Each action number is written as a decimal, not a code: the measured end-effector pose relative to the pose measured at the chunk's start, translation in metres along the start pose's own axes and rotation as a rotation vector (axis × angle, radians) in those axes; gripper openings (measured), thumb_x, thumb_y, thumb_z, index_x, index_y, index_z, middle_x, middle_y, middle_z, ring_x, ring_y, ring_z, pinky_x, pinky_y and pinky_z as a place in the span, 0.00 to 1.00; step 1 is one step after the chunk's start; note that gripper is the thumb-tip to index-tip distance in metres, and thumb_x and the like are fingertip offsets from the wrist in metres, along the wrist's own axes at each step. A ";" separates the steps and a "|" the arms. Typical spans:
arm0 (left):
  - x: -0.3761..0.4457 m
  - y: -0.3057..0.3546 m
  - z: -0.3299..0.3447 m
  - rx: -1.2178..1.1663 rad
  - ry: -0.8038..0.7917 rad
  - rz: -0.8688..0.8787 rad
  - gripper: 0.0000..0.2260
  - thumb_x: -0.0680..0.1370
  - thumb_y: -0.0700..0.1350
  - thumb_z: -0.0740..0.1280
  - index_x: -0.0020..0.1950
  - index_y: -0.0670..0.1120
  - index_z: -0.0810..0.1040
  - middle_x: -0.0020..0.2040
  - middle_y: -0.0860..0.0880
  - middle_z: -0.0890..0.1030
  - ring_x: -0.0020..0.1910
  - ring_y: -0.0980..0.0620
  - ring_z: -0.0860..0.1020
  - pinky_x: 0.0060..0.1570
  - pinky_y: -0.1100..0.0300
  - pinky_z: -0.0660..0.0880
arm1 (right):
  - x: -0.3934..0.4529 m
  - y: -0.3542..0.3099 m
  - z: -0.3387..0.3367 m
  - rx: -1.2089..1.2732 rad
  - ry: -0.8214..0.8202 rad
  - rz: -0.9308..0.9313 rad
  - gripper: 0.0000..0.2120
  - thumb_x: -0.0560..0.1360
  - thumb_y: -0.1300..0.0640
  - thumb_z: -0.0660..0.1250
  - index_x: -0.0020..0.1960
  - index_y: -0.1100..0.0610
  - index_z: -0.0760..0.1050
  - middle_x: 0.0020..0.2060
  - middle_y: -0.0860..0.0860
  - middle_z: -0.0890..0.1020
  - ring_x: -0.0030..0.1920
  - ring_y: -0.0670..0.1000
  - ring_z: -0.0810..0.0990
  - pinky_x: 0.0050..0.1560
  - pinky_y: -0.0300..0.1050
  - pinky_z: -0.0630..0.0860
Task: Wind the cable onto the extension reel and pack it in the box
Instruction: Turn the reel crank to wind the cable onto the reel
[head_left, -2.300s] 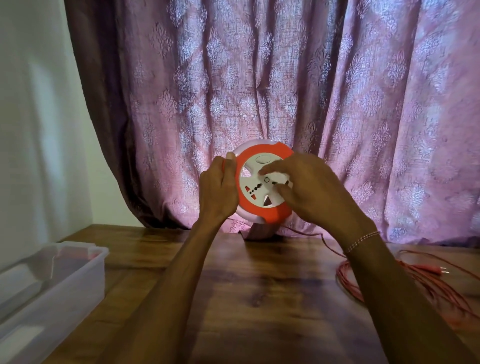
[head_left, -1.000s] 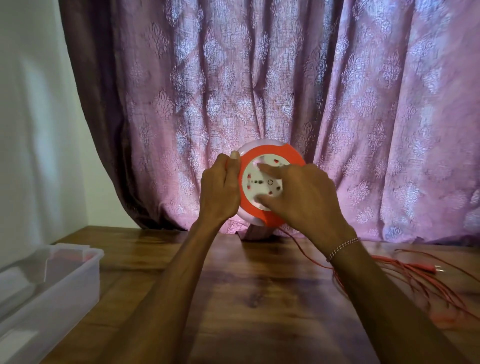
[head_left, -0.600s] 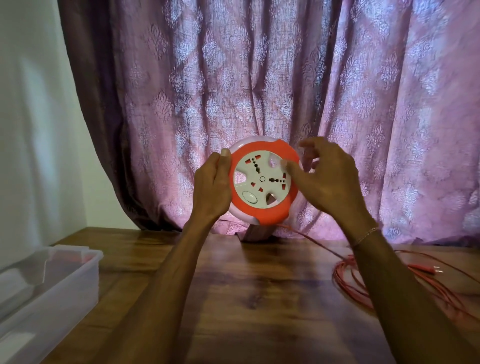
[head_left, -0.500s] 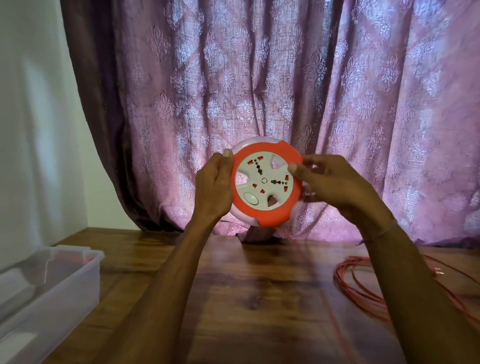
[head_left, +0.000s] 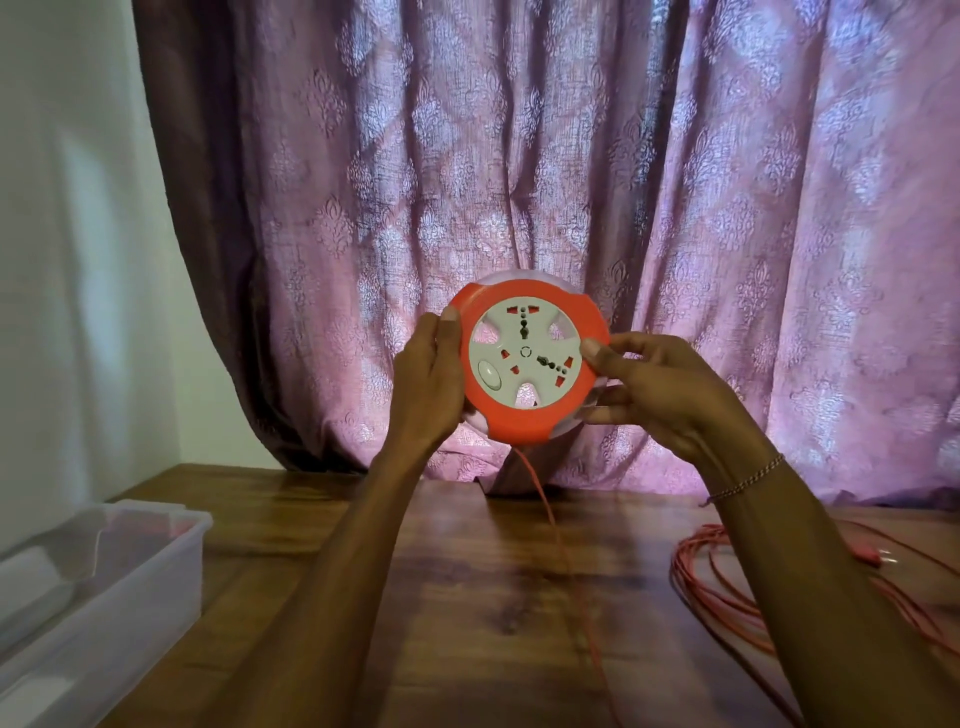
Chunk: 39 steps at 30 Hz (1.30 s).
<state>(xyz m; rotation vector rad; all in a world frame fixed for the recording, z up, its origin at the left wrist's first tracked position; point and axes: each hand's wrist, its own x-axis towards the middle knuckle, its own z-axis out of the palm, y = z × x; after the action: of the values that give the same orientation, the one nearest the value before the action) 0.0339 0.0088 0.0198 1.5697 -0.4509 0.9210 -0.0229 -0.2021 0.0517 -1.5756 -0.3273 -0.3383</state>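
Two hands hold the reel (head_left: 530, 358): left hand (head_left: 428, 382) grips its edge, right hand (head_left: 660, 392) has moved off the face to pinch the rim. I see much cable (head_left: 727, 597) still on the counter (head_left: 467, 597).

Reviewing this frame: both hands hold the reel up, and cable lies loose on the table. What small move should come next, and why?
Probably another turn of the orange face by the right hand, while the left hand steadies the extension reel. The cable hangs from the reel's bottom edge, and a loose pile of it lies on the wooden table, so winding looks unfinished.
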 end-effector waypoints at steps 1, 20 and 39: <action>0.000 0.000 -0.001 0.025 -0.002 0.008 0.17 0.83 0.63 0.54 0.44 0.54 0.72 0.36 0.63 0.82 0.33 0.64 0.80 0.31 0.70 0.73 | 0.000 0.000 0.001 -0.004 0.001 -0.002 0.12 0.75 0.56 0.71 0.53 0.64 0.77 0.47 0.62 0.85 0.44 0.63 0.86 0.45 0.62 0.82; 0.002 0.004 -0.010 0.045 0.049 0.049 0.30 0.78 0.69 0.52 0.51 0.43 0.75 0.42 0.44 0.84 0.43 0.42 0.83 0.45 0.38 0.80 | -0.031 -0.014 0.031 -1.165 0.052 -0.689 0.27 0.71 0.50 0.74 0.68 0.42 0.71 0.58 0.54 0.73 0.61 0.56 0.67 0.59 0.48 0.69; -0.002 0.001 -0.004 0.159 0.011 0.185 0.23 0.83 0.65 0.53 0.42 0.48 0.69 0.34 0.47 0.79 0.29 0.54 0.76 0.30 0.52 0.72 | -0.032 0.005 0.057 -1.004 0.423 -0.586 0.26 0.71 0.35 0.68 0.64 0.47 0.79 0.51 0.52 0.86 0.50 0.57 0.83 0.53 0.49 0.79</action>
<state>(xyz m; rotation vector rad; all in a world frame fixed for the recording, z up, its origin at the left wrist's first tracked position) 0.0306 0.0118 0.0189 1.6856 -0.5332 1.1295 -0.0494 -0.1450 0.0325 -2.2838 -0.2934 -1.4377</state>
